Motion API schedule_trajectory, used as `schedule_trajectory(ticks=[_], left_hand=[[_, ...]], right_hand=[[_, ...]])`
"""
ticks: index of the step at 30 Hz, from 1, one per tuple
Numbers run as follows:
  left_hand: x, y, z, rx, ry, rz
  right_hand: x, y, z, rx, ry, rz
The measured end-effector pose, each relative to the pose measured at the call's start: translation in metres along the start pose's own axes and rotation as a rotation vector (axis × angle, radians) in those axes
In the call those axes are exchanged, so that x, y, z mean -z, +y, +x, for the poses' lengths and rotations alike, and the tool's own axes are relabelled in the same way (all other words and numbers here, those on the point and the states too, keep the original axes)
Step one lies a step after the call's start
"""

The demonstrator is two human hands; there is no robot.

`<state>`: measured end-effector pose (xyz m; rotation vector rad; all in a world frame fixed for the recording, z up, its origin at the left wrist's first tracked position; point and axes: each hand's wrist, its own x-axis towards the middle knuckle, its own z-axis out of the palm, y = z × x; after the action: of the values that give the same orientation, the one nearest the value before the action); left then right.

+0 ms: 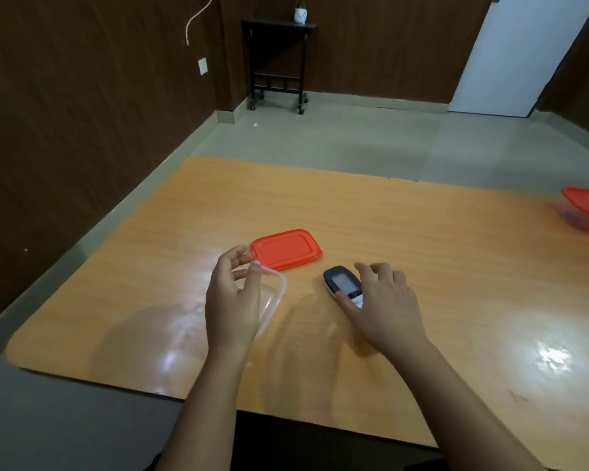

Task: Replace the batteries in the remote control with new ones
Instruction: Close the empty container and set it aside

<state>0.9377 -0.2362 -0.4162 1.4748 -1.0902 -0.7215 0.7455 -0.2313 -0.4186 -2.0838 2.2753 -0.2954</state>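
Observation:
A dark blue remote control [341, 283] with a small grey screen lies flat on the orange wooden table [422, 266]. My right hand [385, 307] rests over its near end, fingers spread, thumb touching its left side. My left hand [233, 297] hovers over a clear plastic container [272, 297], fingers apart, holding nothing. The container's orange lid [286, 248] lies on the table just beyond it. No batteries are visible.
A second container with an orange lid [587, 207] sits at the table's far right edge. Beyond the table are a grey floor, a black wheeled stand [278, 62] with a small potted plant, and a white door [517, 52].

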Motion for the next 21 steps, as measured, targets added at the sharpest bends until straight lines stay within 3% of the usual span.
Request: schedule_trajectory(ticks=[3, 5, 9, 11, 14, 17, 19, 21], left_hand=[[0.013, -0.006, 0.007, 0.003, 0.011, 0.069], [0.019, -0.007, 0.009, 0.004, 0.028, 0.085], [0.031, -0.006, 0.016, 0.074, 0.087, -0.085], [0.035, -0.004, 0.019, 0.132, 0.111, -0.187], [0.038, -0.002, 0.021, 0.193, 0.124, -0.314], [0.038, -0.002, 0.022, 0.205, 0.098, -0.335], [0.038, -0.003, 0.022, 0.209, 0.077, -0.333], [0.038, -0.005, 0.023, 0.218, 0.071, -0.328]], right_hand=[[-0.001, -0.028, 0.039, 0.177, 0.025, 0.138], [-0.009, -0.048, 0.073, 0.327, -0.059, 0.111], [-0.024, -0.079, 0.128, 0.517, -0.382, -0.197], [-0.028, -0.085, 0.143, 0.558, -0.458, -0.311], [-0.028, -0.086, 0.154, 0.608, -0.452, -0.332], [-0.019, -0.079, 0.153, 0.658, -0.316, -0.364], [-0.008, -0.073, 0.144, 0.612, -0.233, -0.216], [0.007, -0.072, 0.126, 0.479, -0.211, 0.229]])
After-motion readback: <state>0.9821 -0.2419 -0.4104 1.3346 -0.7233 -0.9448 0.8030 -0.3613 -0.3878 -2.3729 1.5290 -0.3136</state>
